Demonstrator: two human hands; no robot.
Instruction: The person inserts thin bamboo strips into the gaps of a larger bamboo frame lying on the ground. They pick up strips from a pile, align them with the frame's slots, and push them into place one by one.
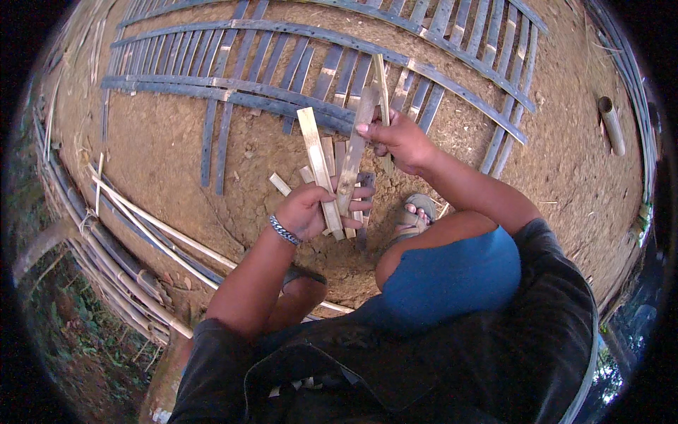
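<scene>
My left hand (304, 210) is closed round the lower part of a pale bamboo slat (313, 145), its thumb pressed across it. A grey-brown bamboo slat (351, 164) leans beside it, its lower end against my left fingers. Higher up, the thumb of my right hand (407, 145) presses on that grey-brown slat. A thinner pale strip (382, 88) stands up between the same right fingers. Some of the right fingertips are hidden behind the slats. Beneath my hands lie several short bamboo pieces (328, 154) on the soil, partly covered by my left hand.
A lattice of dark bamboo slats (282, 90) lies just ahead on bare earth. Long poles (116, 261) run along the left edge, with pale strips (166, 226) inside them. A bamboo tube (611, 127) rests at far right. My sandalled foot (417, 212) is close to the pieces.
</scene>
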